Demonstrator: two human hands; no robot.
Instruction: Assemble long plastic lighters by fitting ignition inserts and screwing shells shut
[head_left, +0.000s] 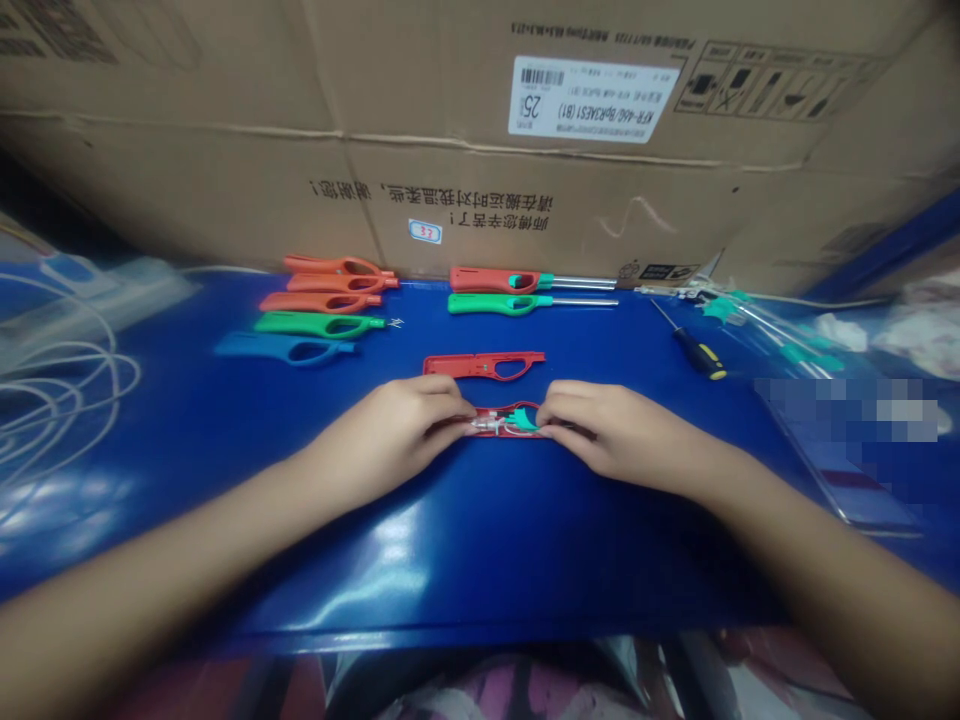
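Note:
A red lighter half-shell (491,434) lies on the blue table between my hands, its hollow side up. Inside it sit a clear fuel tank (486,424), a green trigger (521,418) and a thin white wire. My left hand (409,425) pinches the shell's left end by the tank. Fingers of my right hand (600,420) close on its right end beside the trigger. Just beyond lies the matching red half-shell (480,367), loose and untouched. My fingers hide both ends of the shell I hold.
Orange, green and blue lighter casings (322,324) lie at back left. Two lighters with metal tubes (532,302) lie at back centre. A screwdriver (699,352), metal tubes with green parts (780,330) and a phone-like slab (847,480) are right; white cable (112,370) coils left. Cardboard (420,100) stands behind.

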